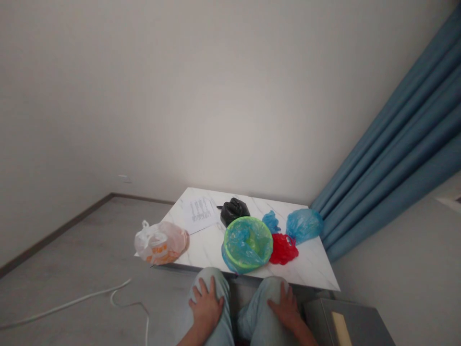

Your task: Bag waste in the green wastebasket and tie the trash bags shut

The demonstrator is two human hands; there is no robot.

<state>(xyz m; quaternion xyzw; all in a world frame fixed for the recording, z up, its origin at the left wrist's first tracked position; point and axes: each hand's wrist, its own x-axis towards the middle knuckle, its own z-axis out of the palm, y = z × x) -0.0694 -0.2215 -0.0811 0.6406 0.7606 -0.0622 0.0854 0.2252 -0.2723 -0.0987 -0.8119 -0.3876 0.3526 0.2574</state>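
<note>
The green round bin (248, 218), nearest the two hands, stands at lower centre, by the near edge of the marble-patterned table (309, 266). A translucent blue liner (236, 247) is folded over its rim; inside, the film lies bunched, and whether anything else is under it I cannot tell. Just below, the left hand (207, 305) lies with fingers spread on one knee, and the right hand (287, 307) lies flat on the other; both hold nothing. That loose rest keeps them off the film, which looks thin enough to cling and slip; a good hold would likely pinch rim and liner together.

Touching or just beside the bin's right is a crumpled red plastic bag (283, 249), with a small blue bag (271, 221) above it and a puffed blue bag (304, 225) farther right. Behind sits a black bag (234, 211); at lower left, a white carrier bag (160, 242) bulges, contents unclear. A printed sheet (200, 214) lies between those two.
</note>
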